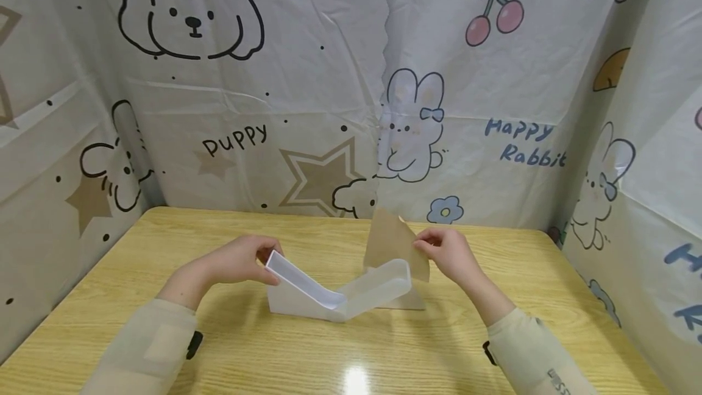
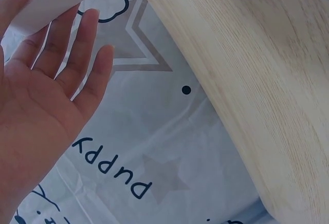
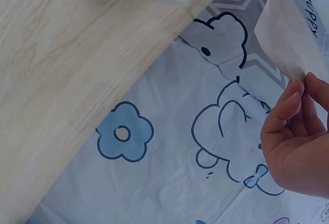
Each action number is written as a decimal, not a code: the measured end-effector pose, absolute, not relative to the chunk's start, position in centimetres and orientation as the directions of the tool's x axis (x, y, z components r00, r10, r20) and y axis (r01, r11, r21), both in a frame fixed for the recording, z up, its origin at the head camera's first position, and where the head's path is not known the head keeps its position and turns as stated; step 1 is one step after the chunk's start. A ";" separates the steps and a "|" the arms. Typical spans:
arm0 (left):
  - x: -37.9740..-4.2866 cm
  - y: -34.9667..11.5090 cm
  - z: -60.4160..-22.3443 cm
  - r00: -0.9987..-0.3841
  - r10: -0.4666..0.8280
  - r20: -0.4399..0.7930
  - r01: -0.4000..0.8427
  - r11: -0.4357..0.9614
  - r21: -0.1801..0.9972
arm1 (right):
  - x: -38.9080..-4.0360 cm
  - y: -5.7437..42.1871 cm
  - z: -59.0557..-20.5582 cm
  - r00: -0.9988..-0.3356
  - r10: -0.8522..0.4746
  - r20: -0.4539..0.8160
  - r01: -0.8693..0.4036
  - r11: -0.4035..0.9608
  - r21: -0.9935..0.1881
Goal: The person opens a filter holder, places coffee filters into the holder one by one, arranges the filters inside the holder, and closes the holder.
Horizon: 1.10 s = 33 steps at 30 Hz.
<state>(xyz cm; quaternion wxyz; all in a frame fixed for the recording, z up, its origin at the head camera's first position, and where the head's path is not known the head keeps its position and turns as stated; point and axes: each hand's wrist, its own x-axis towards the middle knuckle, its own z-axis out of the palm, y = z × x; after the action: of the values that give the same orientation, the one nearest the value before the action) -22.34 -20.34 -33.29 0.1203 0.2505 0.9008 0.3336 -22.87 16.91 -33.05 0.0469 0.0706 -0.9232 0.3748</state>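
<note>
Brown paper sheet [image 1: 392,241] upright, corner upward

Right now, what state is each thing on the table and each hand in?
plastic box: open, standing on the table, lid hinged back.
brown paper: upright behind the lid, edge pinched.
left hand: holds the box's raised end, fingers straight.
right hand: pinches the paper.
table: bare wood, glare in front.
</note>
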 end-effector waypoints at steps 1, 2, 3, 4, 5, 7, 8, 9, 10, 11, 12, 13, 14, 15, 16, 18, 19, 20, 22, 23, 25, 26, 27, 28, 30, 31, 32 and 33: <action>-22.3 -20.3 -33.3 -0.846 0.530 -0.051 0.370 0.653 0.661 | -22.8 16.9 -32.9 -0.986 -0.094 0.136 -0.162 0.708 -0.688; -22.3 -20.3 -33.3 -0.847 0.530 -0.051 0.369 0.654 0.661 | -22.8 16.9 -32.8 -0.987 -0.094 0.134 -0.161 0.706 -0.689; -22.4 -20.2 -33.4 -0.848 0.528 -0.053 0.366 0.655 0.661 | -22.7 16.9 -32.6 -0.986 -0.094 0.135 -0.161 0.705 -0.691; -22.4 -20.2 -33.4 -0.849 0.525 -0.055 0.363 0.655 0.662 | -22.6 16.9 -32.4 -0.986 -0.095 0.136 -0.163 0.704 -0.691; -22.4 -20.2 -33.4 -0.850 0.523 -0.055 0.361 0.656 0.663 | -22.6 16.9 -32.2 -0.986 -0.097 0.138 -0.166 0.703 -0.692; -22.3 -20.1 -33.5 -0.852 0.521 -0.052 0.361 0.656 0.663 | -22.6 16.9 -31.8 -0.983 -0.102 0.154 -0.181 0.696 -0.695; -22.4 -20.0 -33.5 -0.852 0.521 -0.050 0.362 0.655 0.663 | -22.6 16.8 -31.5 -0.981 -0.104 0.161 -0.187 0.694 -0.695; -22.4 -19.9 -33.5 -0.853 0.519 -0.048 0.361 0.655 0.664 | -22.6 16.8 -31.3 -0.980 -0.106 0.168 -0.194 0.691 -0.697; -22.4 -19.9 -33.5 -0.853 0.519 -0.045 0.363 0.654 0.664 | -22.6 16.7 -31.1 -0.979 -0.110 0.174 -0.201 0.688 -0.697; -22.4 -19.8 -33.5 -0.853 0.520 -0.041 0.366 0.653 0.663 | -22.7 16.7 -30.9 -0.977 -0.115 0.178 -0.208 0.686 -0.698; -22.4 -19.8 -33.5 -0.853 0.521 -0.038 0.369 0.653 0.662 | -22.7 16.6 -30.7 -0.976 -0.118 0.185 -0.215 0.684 -0.697; -22.4 -19.8 -33.5 -0.853 0.521 -0.036 0.371 0.651 0.662 | -22.7 16.5 -30.5 -0.975 -0.121 0.187 -0.219 0.681 -0.698; -22.5 -19.7 -33.5 -0.853 0.520 -0.036 0.370 0.653 0.661 | -22.7 16.4 -30.4 -0.974 -0.126 0.189 -0.224 0.681 -0.698; -22.5 -19.7 -33.5 -0.854 0.518 -0.036 0.370 0.655 0.659 | -22.7 16.3 -30.2 -0.972 -0.130 0.193 -0.230 0.680 -0.696; -22.4 -19.6 -33.5 -0.855 0.517 -0.036 0.369 0.657 0.657 | -22.7 16.1 -30.0 -0.971 -0.134 0.197 -0.235 0.680 -0.695; -22.4 -19.6 -33.5 -0.856 0.516 -0.037 0.370 0.660 0.654 | -22.7 15.9 -29.6 -0.969 -0.136 0.206 -0.243 0.678 -0.694; -22.4 -19.5 -33.5 -0.856 0.516 -0.037 0.370 0.660 0.653 | -22.6 15.8 -29.5 -0.968 -0.137 0.209 -0.246 0.678 -0.693; -22.4 -19.5 -33.5 -0.856 0.515 -0.038 0.370 0.662 0.652 | -22.6 15.6 -29.3 -0.968 -0.137 0.209 -0.246 0.680 -0.690; -22.4 -19.4 -33.5 -0.857 0.514 -0.039 0.370 0.665 0.649 | -22.6 15.4 -29.1 -0.968 -0.139 0.208 -0.246 0.678 -0.693; -22.4 -19.4 -33.5 -0.857 0.514 -0.040 0.369 0.665 0.649 | -22.5 15.3 -29.0 -0.968 -0.140 0.209 -0.248 0.678 -0.692; -22.4 -19.4 -33.5 -0.857 0.514 -0.041 0.368 0.666 0.649 | -22.5 15.0 -28.8 -0.966 -0.144 0.214 -0.254 0.679 -0.689; -22.4 -19.4 -33.4 -0.857 0.514 -0.041 0.368 0.666 0.649 | -22.4 14.9 -28.7 -0.965 -0.147 0.218 -0.259 0.678 -0.688; -22.4 -19.3 -33.4 -0.856 0.516 -0.040 0.370 0.664 0.649 | -22.4 14.8 -28.6 -0.963 -0.149 0.224 -0.264 0.676 -0.687; -22.4 -19.3 -33.4 -0.855 0.517 -0.040 0.371 0.664 0.650 | -22.4 14.7 -28.6 -0.962 -0.150 0.227 -0.267 0.676 -0.686; -22.4 -19.3 -33.4 -0.854 0.519 -0.038 0.375 0.664 0.647 | -22.3 14.5 -28.5 -0.961 -0.154 0.232 -0.273 0.675 -0.686; -22.4 -19.3 -33.4 -0.853 0.521 -0.038 0.377 0.664 0.646 | -22.3 14.4 -28.4 -0.960 -0.155 0.232 -0.275 0.674 -0.686; -22.3 -19.3 -33.3 -0.852 0.521 -0.038 0.378 0.665 0.644 | -22.2 14.3 -28.4 -0.960 -0.156 0.232 -0.275 0.672 -0.687; -22.3 -19.3 -33.3 -0.852 0.522 -0.039 0.378 0.666 0.643 | -22.2 14.2 -28.3 -0.960 -0.157 0.231 -0.275 0.671 -0.688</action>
<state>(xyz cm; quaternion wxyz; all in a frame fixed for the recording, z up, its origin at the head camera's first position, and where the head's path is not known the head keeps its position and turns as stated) -22.34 -19.26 -33.33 0.1103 0.2483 0.9061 0.3244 -22.21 14.19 -28.30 0.0764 0.1187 -0.9109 0.3878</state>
